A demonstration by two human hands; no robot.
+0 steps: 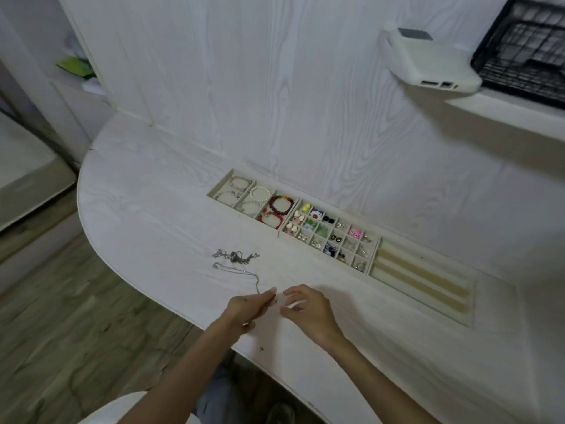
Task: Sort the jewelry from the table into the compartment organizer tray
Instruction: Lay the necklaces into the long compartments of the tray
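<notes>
A: How do you reckon that thin chain (248,272) will handle?

B: Light and limp, I'd judge. It sags wherever it isn't held, and it looks quick to knot. Being fine metal, it will likely slip through a loose pinch, so the near end or the clasp is the place to take it, not the middle.

A: Where does it lie now?

B: On the table (146,209). One end is at the left hand (244,309), whose fingers (271,293) pinch it at their tips. From there the chain runs away toward eleven o'clock and ends just beside the tangled pile of chains (235,255).

A: And the right hand (305,307)?

B: Just beside the left, at its three o'clock. Its fingers are loosely curled and grasp nothing; I cannot tell whether they touch the chain.

A: And the tray (469,301)?

B: At one o'clock from the hands, against the wall. Bracelets and earrings fill its left and middle sections; the long slots on the right hold nothing.
</notes>
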